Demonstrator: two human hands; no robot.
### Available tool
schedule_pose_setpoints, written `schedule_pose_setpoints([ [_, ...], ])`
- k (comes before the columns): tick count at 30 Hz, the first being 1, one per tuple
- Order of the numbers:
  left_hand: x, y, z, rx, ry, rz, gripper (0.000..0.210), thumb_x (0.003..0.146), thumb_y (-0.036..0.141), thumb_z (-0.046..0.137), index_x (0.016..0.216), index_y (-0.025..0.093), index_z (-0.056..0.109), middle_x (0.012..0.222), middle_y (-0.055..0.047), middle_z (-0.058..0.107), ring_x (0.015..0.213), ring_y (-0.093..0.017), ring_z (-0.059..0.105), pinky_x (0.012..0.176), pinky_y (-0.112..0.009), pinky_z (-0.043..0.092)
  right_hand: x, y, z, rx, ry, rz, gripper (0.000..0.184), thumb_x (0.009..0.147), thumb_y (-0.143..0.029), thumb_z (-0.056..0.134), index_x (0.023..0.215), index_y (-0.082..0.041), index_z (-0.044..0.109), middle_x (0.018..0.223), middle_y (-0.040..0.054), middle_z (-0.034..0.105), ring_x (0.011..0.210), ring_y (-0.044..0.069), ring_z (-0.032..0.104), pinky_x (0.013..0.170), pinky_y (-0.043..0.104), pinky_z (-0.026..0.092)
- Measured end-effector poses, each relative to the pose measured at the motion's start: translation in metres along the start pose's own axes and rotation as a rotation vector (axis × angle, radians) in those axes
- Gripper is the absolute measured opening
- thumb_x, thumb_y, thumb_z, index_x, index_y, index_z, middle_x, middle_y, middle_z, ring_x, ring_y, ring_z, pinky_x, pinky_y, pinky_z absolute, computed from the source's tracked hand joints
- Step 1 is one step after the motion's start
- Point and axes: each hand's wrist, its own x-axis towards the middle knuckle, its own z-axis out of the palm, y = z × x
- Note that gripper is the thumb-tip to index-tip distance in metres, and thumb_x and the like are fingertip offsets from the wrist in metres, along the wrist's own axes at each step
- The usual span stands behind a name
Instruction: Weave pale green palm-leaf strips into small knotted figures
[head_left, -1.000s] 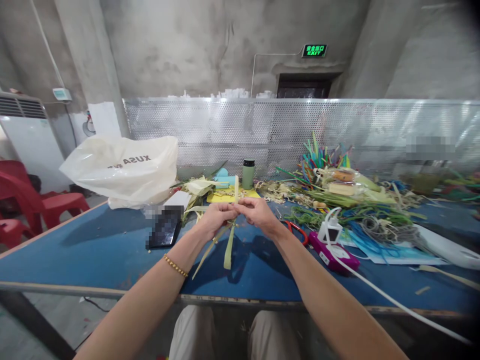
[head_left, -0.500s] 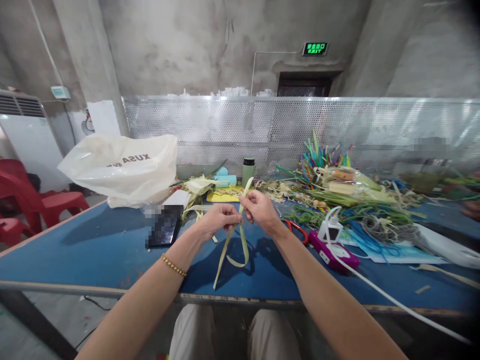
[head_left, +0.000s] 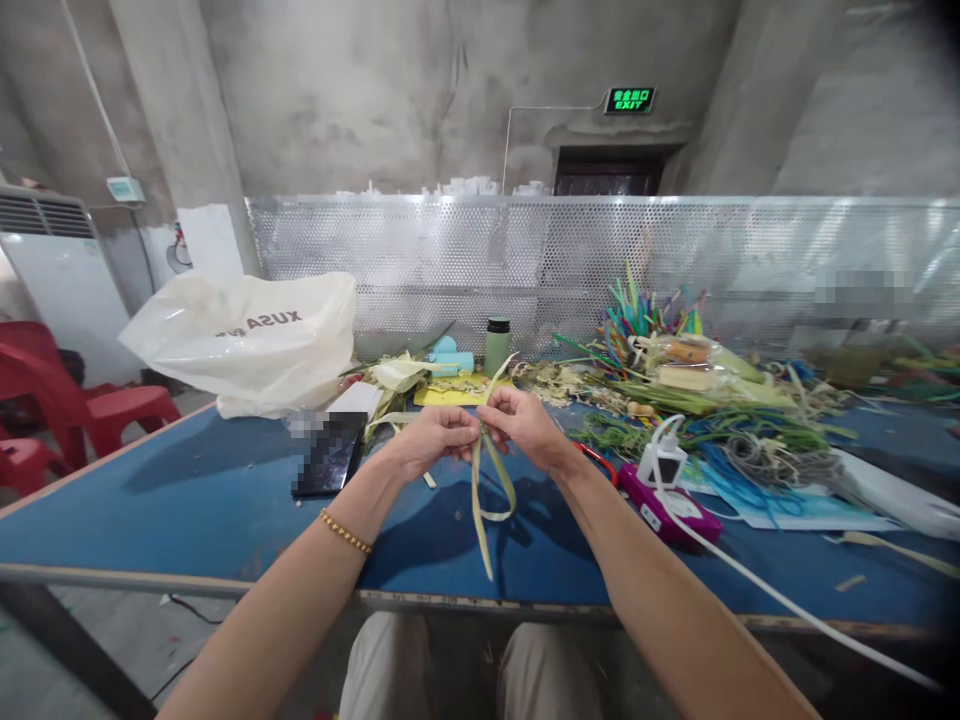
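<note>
Pale yellow-green strips of flat plant leaf (head_left: 480,520) hang below my fingertips, one fairly straight, another curling into a loop. My left hand (head_left: 439,440) pinches the strips between thumb and fingers. Right beside it, my right hand (head_left: 517,425) is closed in a pinch on the same strips, and a pointed end sticks up above it. The crossing of the strips is mostly hidden by the fingers. Both hands are held above the blue table (head_left: 225,510).
Left are a black phone-like device (head_left: 341,455) and a white plastic bag (head_left: 247,330). Behind stand a green bottle (head_left: 496,347) and heaped plant strips (head_left: 697,400). Red-handled scissors (head_left: 598,460), a purple power block (head_left: 667,510) and a white cable (head_left: 795,600) lie right.
My right hand has come down and closer to my left. The hanging ends have swung to the right, and the upper tip now leans right.
</note>
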Motion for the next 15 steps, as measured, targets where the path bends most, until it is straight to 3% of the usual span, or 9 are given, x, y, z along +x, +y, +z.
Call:
schedule_pose_setpoints([
  [5,-0.0004,0.0005,-0.0007,-0.04,0.052,-0.075,0.018,0.064,0.021,0.074,0.067,0.011,0.059,0.059,-0.001,0.056,0.05,-0.008,0.05,0.053,-0.024,0.038,-0.0016,-0.0026,-0.0014,-0.021,-0.049,-0.017,0.025,0.076,-0.037,0.065,0.075,-0.017,0.049,0.047,-0.0058,0.051,0.037,0.007,0.044,0.036,0.019,0.038],
  [9,-0.001,0.0016,-0.0004,-0.036,0.028,-0.095,0.018,0.063,0.021,0.074,0.068,0.011,0.059,0.059,0.0,0.055,0.049,-0.007,0.048,0.05,-0.023,0.036,-0.0022,-0.0053,-0.0026,-0.048,-0.08,-0.022,0.024,0.076,-0.037,0.064,0.076,-0.016,0.052,0.047,-0.006,0.05,0.037,0.006,0.043,0.036,0.018,0.036],
  [15,-0.0024,0.0029,0.0014,-0.011,-0.013,-0.057,0.022,0.068,0.031,0.072,0.07,0.011,0.061,0.06,0.0,0.055,0.051,-0.007,0.048,0.05,-0.022,0.034,-0.0007,-0.001,-0.0015,-0.084,-0.012,-0.037,0.024,0.075,-0.038,0.064,0.077,-0.017,0.051,0.049,-0.0056,0.051,0.038,0.007,0.045,0.036,0.019,0.038],
])
